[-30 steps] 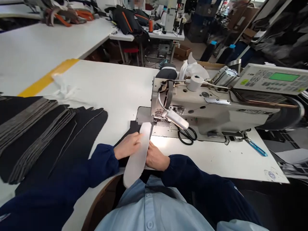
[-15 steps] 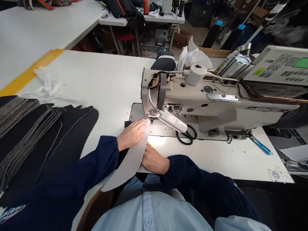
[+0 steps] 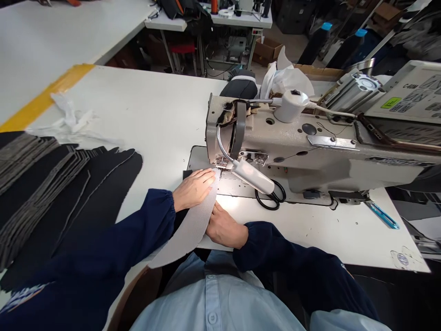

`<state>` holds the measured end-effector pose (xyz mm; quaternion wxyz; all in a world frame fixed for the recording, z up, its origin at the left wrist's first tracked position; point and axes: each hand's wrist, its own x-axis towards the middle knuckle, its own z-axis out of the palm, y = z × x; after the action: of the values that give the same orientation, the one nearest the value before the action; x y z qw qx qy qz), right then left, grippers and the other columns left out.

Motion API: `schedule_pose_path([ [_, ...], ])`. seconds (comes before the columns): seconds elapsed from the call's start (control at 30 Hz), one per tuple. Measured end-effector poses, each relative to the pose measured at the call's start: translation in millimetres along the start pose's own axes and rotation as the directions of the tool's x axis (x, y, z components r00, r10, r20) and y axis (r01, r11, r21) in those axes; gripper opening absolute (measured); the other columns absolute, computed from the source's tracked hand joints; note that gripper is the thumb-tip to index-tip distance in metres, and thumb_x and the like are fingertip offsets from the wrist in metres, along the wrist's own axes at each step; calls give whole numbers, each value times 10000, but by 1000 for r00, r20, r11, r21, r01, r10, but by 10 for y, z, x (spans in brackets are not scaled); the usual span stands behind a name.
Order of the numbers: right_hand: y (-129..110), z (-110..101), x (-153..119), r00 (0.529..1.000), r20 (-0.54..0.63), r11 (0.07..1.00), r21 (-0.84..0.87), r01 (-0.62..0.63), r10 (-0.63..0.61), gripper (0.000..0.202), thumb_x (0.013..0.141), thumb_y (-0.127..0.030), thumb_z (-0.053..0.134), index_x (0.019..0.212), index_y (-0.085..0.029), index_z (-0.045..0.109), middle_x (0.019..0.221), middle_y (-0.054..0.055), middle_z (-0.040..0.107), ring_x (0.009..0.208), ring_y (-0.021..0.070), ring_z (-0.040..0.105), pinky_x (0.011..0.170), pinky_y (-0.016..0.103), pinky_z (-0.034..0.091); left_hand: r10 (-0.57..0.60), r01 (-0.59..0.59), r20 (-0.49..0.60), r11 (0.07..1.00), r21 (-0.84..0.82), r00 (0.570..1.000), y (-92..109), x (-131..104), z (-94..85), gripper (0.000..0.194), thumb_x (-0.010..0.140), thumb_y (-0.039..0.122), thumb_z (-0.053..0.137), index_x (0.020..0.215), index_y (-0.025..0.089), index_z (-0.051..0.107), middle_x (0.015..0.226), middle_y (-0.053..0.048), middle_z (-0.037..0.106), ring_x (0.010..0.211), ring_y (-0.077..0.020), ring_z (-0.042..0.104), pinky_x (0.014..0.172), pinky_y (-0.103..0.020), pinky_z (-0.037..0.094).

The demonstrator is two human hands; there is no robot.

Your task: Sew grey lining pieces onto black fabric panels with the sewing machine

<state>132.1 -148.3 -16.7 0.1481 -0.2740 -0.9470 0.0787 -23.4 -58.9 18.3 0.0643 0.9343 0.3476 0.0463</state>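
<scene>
A curved piece of light grey mesh fabric [image 3: 188, 230], with dark material under it, runs from the needle area of the sewing machine [image 3: 255, 133] down over the table's front edge. My left hand [image 3: 195, 189] lies flat on its upper part, fingers stretched toward the presser foot. At the fabric's right edge, my right hand [image 3: 225, 226] grips the border; its fingertips are partly hidden. A white lamp [image 3: 253, 176] on a bendable neck lights the sewing spot. Black-handled scissors [image 3: 270, 198] lie just right of my hands, their blades hidden behind the lamp.
Stacked dark fabric pieces [image 3: 99, 197] cover the table's left side, with white scraps [image 3: 74, 122] behind them. A blue cutter [image 3: 382, 215] lies at the right. The control panel [image 3: 409, 92] stands behind the machine. A yellow strip [image 3: 51, 94] marks the table's far left edge.
The camera view has turned slightly, so the machine sits a little farther right in the picture. Both hands and the fabric hold nearly the same place relative to the machine.
</scene>
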Motion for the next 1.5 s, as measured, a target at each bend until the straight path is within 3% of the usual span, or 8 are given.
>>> schedule_pose_path([
  [0.37, 32, -222, -11, 993, 112, 995, -87, 53, -43, 245, 836, -112, 549, 1022, -129, 708, 1071, 181, 670, 1104, 343, 530, 1048, 644, 301, 21, -25, 68, 998, 65, 997, 24, 50, -59, 372, 922, 154, 375, 1226, 145, 589, 1312, -110, 593, 1353, -242, 400, 1159, -444, 258],
  [0.5, -123, -347, -20, 990, 127, 985, -150, 84, -65, 247, 847, -101, 527, 1015, -123, 707, 989, 172, 696, 1018, 334, 576, 1004, 637, 328, 166, -171, 198, 985, 9, 966, -6, -174, -190, 472, 824, 44, 413, 1254, 169, 564, 1393, -69, 537, 1365, -210, 385, 1154, -388, 258],
  [0.63, -389, -446, -86, 987, 81, 977, -151, 149, -138, 233, 880, -84, 473, 1000, -49, 669, 865, 195, 700, 847, 290, 632, 887, 560, 434, 310, -300, 248, 951, -78, 918, 123, -512, -390, 424, 819, 117, 486, 1232, 164, 570, 1354, -90, 560, 1314, -203, 443, 1163, -372, 240],
  [0.73, -533, -497, -124, 980, 40, 972, -122, 199, -195, 225, 884, -67, 427, 921, -47, 649, 717, 154, 675, 689, 244, 631, 734, 443, 495, 333, -327, 276, 942, -70, 902, 281, -669, -470, 434, 818, 238, 560, 1243, 146, 565, 1309, -133, 571, 1268, -244, 481, 1133, -396, 284],
  [0.83, -575, -495, -130, 983, 6, 975, -125, 185, -186, 238, 864, -52, 401, 864, -71, 638, 662, 126, 654, 610, 232, 618, 654, 402, 496, 291, -311, 276, 950, 30, 916, 376, -718, -421, 415, 871, 226, 515, 1282, 175, 548, 1324, -121, 563, 1262, -239, 484, 1092, -381, 329],
  [1.0, -518, -435, -92, 989, 49, 981, -131, 142, -137, 203, 837, -51, 439, 815, -91, 636, 670, 117, 652, 618, 228, 627, 620, 368, 487, 234, -273, 239, 951, 144, 942, 322, -685, -258, 400, 928, 136, 411, 1300, 189, 550, 1408, -70, 523, 1312, -198, 446, 1111, -367, 299],
  [1.5, -115, -449, 95, 982, 189, 987, -160, 25, 6, 200, 865, -21, 465, 841, -81, 654, 766, 136, 662, 751, 229, 616, 687, 356, 483, 173, -214, 173, 944, 253, 970, 3, -237, -109, 407, 900, 105, 443, 1266, 214, 584, 1370, -54, 567, 1301, -203, 452, 1095, -422, 304],
])
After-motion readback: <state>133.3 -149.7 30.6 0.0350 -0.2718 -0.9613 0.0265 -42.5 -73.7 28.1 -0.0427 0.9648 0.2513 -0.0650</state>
